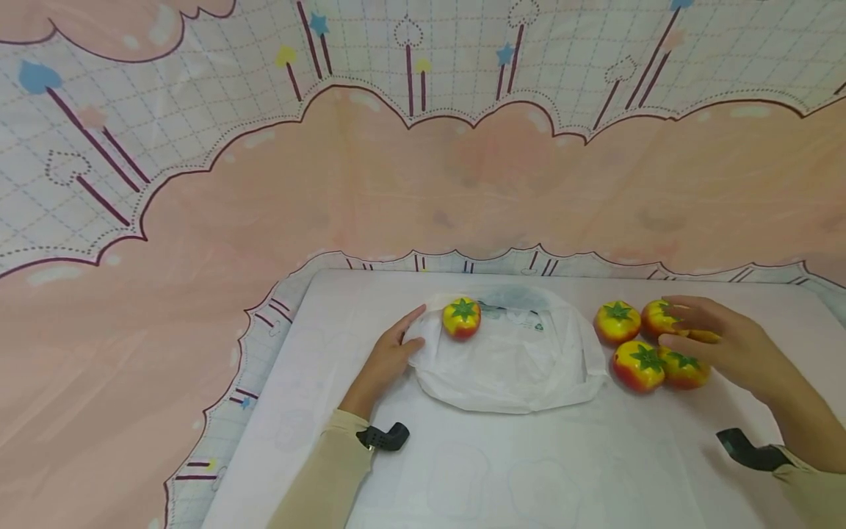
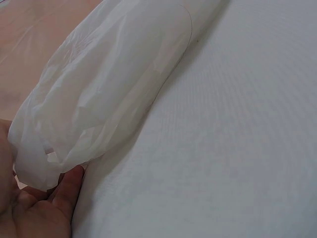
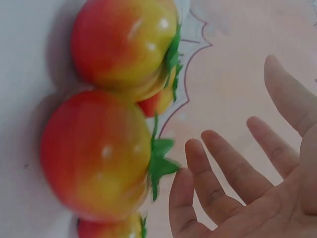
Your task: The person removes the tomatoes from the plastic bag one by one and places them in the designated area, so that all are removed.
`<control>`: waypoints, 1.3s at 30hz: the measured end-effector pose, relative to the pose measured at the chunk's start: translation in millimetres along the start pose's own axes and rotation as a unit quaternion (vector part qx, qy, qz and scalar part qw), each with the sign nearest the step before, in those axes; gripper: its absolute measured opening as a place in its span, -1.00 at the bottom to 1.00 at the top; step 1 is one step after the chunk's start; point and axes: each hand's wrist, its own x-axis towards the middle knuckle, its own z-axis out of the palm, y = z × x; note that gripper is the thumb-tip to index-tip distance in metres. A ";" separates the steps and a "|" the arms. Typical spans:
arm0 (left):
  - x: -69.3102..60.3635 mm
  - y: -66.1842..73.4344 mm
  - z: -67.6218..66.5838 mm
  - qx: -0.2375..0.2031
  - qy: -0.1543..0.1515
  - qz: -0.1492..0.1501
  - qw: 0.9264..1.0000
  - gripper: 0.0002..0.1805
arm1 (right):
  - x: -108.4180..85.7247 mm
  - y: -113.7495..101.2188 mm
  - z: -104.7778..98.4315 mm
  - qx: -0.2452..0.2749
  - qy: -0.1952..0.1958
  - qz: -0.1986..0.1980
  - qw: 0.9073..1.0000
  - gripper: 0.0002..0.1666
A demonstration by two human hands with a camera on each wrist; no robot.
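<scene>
A white plastic bag (image 1: pixel 502 367) lies spread on the table, its surface wrinkled. On its left part sits one red-and-yellow tomato (image 1: pixel 462 319) with a green star-shaped top. My left hand (image 1: pixel 394 353) holds the bag's left edge; the left wrist view has the bag's edge (image 2: pixel 37 168) between thumb and fingers. To the right of the bag, several similar tomatoes (image 1: pixel 638 366) stand in a close group. Over that group hovers my right hand (image 1: pixel 723 342), partly covering it. In the right wrist view its fingers (image 3: pixel 233 168) are spread beside a tomato (image 3: pixel 96 156), holding nothing.
A pale white tabletop (image 1: pixel 515 470) carries everything. Beyond its back edge hangs a peach cloth (image 1: pixel 423 198) with a cake-and-candle print. Dark straps with camera mounts (image 1: pixel 386 437) sit on both wrists.
</scene>
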 end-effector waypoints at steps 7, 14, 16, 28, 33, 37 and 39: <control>-0.6 -0.5 -0.1 -0.005 -0.002 0.009 1.000 -0.35 | 6.7 -15.6 4.0 0.000 -0.008 -0.009 1.000 -0.03; -1.7 0.3 0.5 -0.014 -0.004 0.012 1.000 -0.35 | 12.1 -30.7 12.9 0.015 0.006 -0.045 0.999 -0.13; -1.9 0.2 0.5 -0.016 -0.005 0.015 1.000 -0.35 | 14.3 -34.3 15.1 0.021 0.004 -0.055 0.998 -0.15; -2.4 -0.1 -0.6 -0.004 -0.004 0.003 1.000 -0.36 | 24.0 -55.5 31.7 0.045 -0.013 -0.061 0.997 -0.13; -1.9 -0.4 -0.8 -0.003 -0.003 0.002 1.000 -0.36 | 29.0 -61.2 38.5 0.053 -0.014 -0.055 0.997 -0.14; -2.3 -0.4 -1.2 -0.001 -0.002 0.001 1.000 -0.36 | 33.0 -67.1 46.4 0.084 -0.018 -0.045 0.995 -0.14; -2.3 -0.7 -1.3 -0.002 -0.002 0.002 1.000 -0.36 | 35.2 -70.8 50.5 0.098 -0.023 -0.042 0.994 -0.13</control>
